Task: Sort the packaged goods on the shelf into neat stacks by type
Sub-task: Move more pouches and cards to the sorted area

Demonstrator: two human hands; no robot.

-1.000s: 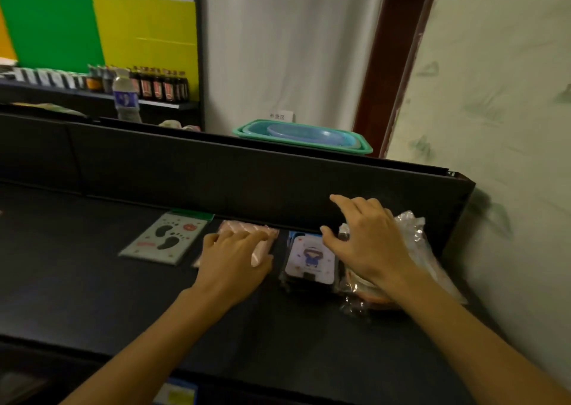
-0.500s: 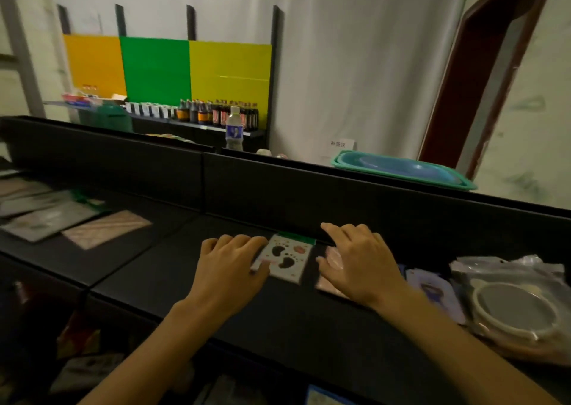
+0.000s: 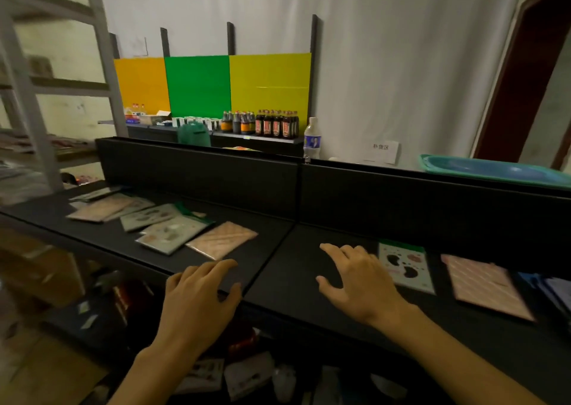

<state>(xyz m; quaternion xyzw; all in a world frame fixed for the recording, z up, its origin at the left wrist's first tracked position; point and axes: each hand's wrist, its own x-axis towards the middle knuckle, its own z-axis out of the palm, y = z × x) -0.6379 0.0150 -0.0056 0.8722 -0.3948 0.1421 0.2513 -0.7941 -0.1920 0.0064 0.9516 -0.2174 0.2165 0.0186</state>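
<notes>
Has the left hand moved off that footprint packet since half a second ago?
Yes. The left hand now hovers open at the shelf's front edge, left of the seam, while the footprint packet lies right of the seam.

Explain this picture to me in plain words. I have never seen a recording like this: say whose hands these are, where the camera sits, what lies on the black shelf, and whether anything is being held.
There is no machine here. A person wears a wide-angle camera on the head, so the single view looks forward and down over their own arms.

The left hand hovers at the front edge of the black shelf, fingers spread, holding nothing. The right hand is also open and empty, beside a flat packet printed with dark footprints. Whether it touches that packet is hard to tell.

To the right of that lies a pink patterned packet. Further left on the shelf sits a loose spread of similar flat packets, some overlapping, with another pink one at its near end. They are not yet in neat stacks.

Behind the shelf stand dark bottles and a teal basin.
</notes>
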